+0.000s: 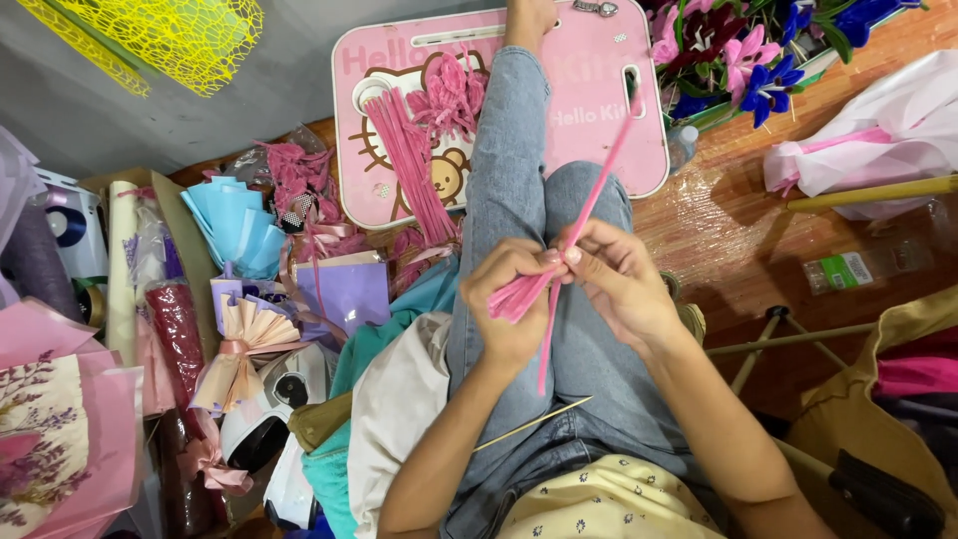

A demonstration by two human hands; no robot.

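Wooden floor point(738, 250) strewn with craft supplies | our left hand point(509, 304) grips a folded pink pipe-cleaner bundle point(517, 295) over our lap | right hand point(619, 279) pinches a long pink pipe cleaner point(597, 185) against it | binding looks barely begun; loose pipe cleaners point(411, 165) wait on the pink lap table point(599, 120).

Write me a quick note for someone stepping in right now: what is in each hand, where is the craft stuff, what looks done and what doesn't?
Left hand: closed around a bunch of folded pink pipe cleaner loops, over the lap.
Right hand: pinching a long pink pipe cleaner where it meets the bunch; one end points up and away, the other hangs below the hands.
Supplies: straight pink pipe cleaners and finished-looking fuzzy pink pieces lie on the pink lap tray ahead. A thin wooden skewer rests on the lap.
Done: loops gathered.
Left: the long pipe cleaner is not yet wound around the bunch, as far as shows.
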